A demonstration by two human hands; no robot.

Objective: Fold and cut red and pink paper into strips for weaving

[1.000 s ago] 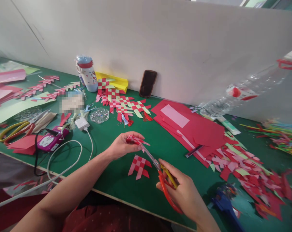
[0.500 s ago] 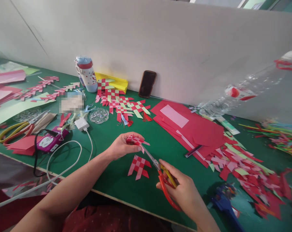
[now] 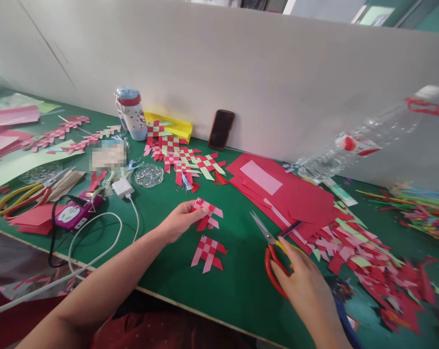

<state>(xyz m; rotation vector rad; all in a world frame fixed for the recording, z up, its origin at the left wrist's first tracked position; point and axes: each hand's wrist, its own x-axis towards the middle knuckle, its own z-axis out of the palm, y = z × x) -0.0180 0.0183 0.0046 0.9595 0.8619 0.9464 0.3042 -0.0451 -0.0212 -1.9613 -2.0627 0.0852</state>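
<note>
My left hand [image 3: 181, 220] pinches a woven red-and-pink paper fish [image 3: 212, 212] by its head end, its strips pointing right. Just below it, a second woven paper fish [image 3: 207, 253] lies flat on the green table [image 3: 241, 286]. My right hand [image 3: 306, 278] grips scissors [image 3: 272, 242] with one red and one yellow handle. Their blades point up and left, apart from the paper, and look nearly closed. Farther back lies a pile of finished-looking woven fish [image 3: 183, 152], a few with tassels.
Red paper sheets [image 3: 306, 198] and a heap of paper scraps [image 3: 379, 271] lie to the right, near a leaning plastic bottle [image 3: 361, 140]. A phone [image 3: 221, 129] leans on the wall. Left are a flask [image 3: 132, 116], a bead dish [image 3: 149, 175], a purple power strip [image 3: 75, 213] and more scissors [image 3: 26, 196].
The scissors have moved away from the held fish, to the right, in my right hand. My left hand has turned the fish so that its woven face shows.
</note>
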